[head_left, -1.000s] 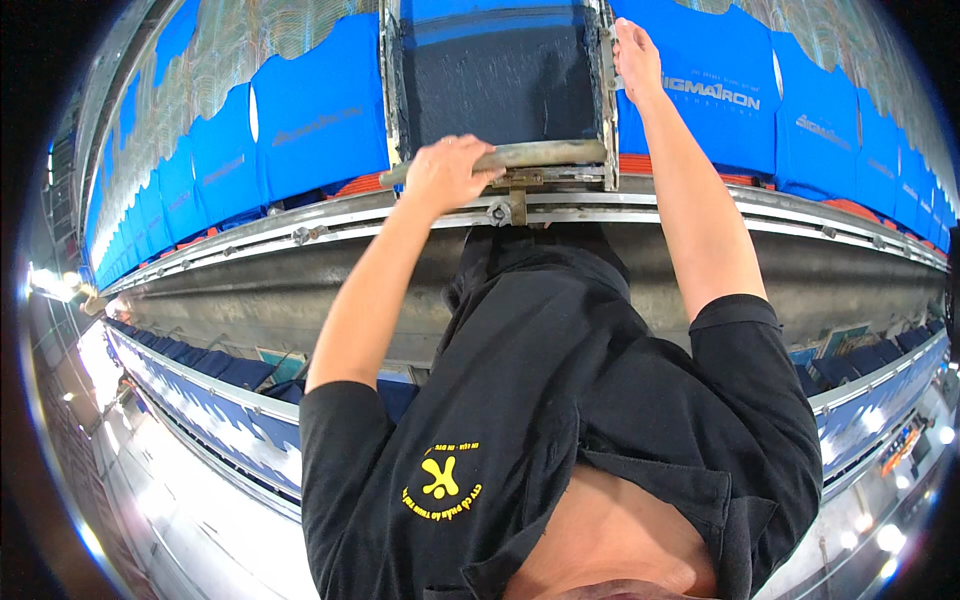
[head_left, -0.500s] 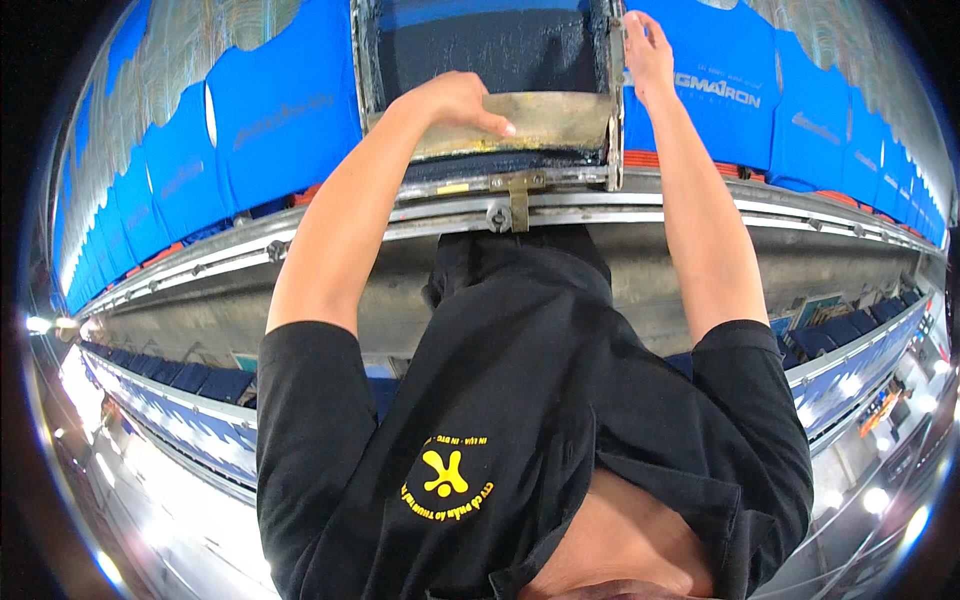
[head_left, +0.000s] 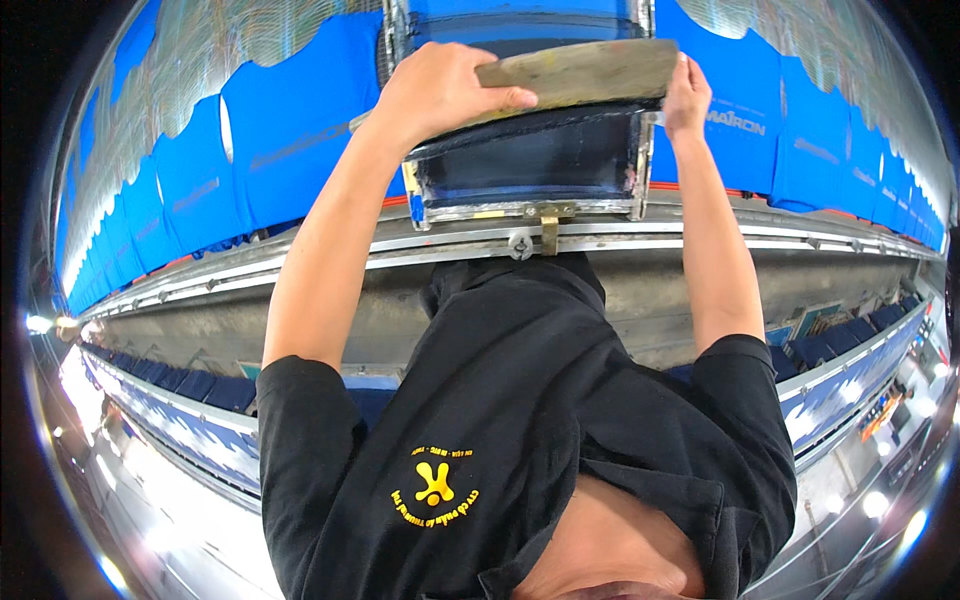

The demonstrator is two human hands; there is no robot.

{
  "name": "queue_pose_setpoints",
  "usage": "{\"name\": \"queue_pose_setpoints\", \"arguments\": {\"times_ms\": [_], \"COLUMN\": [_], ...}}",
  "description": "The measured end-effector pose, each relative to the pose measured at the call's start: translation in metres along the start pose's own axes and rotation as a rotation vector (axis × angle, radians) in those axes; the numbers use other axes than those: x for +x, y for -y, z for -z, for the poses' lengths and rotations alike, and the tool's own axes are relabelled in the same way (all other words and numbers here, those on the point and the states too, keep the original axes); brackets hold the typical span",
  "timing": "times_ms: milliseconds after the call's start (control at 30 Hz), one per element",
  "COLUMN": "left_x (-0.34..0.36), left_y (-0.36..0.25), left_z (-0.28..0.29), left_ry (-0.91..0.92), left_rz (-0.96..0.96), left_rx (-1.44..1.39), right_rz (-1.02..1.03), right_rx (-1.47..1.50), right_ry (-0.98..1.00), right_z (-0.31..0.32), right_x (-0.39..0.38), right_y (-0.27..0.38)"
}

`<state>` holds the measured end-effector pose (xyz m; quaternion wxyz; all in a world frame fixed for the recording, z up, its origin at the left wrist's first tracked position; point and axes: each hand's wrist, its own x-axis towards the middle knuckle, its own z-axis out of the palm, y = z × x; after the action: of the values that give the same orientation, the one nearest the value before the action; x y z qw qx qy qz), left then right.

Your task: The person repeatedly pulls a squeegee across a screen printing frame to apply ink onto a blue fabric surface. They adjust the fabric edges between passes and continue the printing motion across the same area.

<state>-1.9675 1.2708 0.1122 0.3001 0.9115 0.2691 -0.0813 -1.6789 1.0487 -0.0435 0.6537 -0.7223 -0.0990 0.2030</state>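
Note:
A long flat squeegee [head_left: 590, 75] with a worn wooden handle and a dark, ink-coated lower edge lies across a screen printing frame [head_left: 640, 175]. My left hand [head_left: 440, 85] grips it left of its middle, thumb along the near face. At its right end, my right hand [head_left: 687, 97] has closed fingers around the corner. The squeegee slants slightly, right end higher in the picture, and reaches past both sides of the frame. Dark ink covers the mesh [head_left: 525, 170] on the near side of it. Whether the blade touches the mesh I cannot tell.
Blue printed fabric pieces [head_left: 270, 170] lie in a row left and right of the frame. A metal rail [head_left: 620, 238] with a clamp [head_left: 549, 232] runs along the near edge. Behind me, dark panels [head_left: 230, 392] line another long table.
The squeegee has moved away from the frame's near end and now slants. My right hand, earlier open beside the frame's right side, has closed on the squeegee's end. The view has shifted slightly.

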Motion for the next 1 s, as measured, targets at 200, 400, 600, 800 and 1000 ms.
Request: {"name": "queue_pose_setpoints", "arguments": {"times_ms": [200,400,600,800,1000], "left_x": [-0.004,0.007,0.038,0.097,0.123], "left_y": [0.001,0.004,0.016,0.03,0.055], "left_z": [0.0,-0.026,-0.043,-0.04,-0.045], "left_ry": [-0.05,-0.181,-0.323,-0.272,-0.167], "left_rz": [0.041,-0.127,-0.261,-0.233,-0.181], "left_rx": [0.006,0.134,0.282,0.343,0.308], "right_rz": [-0.061,-0.093,-0.098,-0.156,-0.186], "right_rx": [0.034,-0.069,-0.134,-0.101,-0.078], "right_ry": [0.1,0.12,0.1,0.091,0.13], "right_z": [-0.015,-0.009,-0.016,-0.014,-0.014], "right_x": [-0.022,-0.003,-0.01,-0.007,-0.009], "right_y": [0.013,-0.01,-0.007,-0.012,-0.008]}}
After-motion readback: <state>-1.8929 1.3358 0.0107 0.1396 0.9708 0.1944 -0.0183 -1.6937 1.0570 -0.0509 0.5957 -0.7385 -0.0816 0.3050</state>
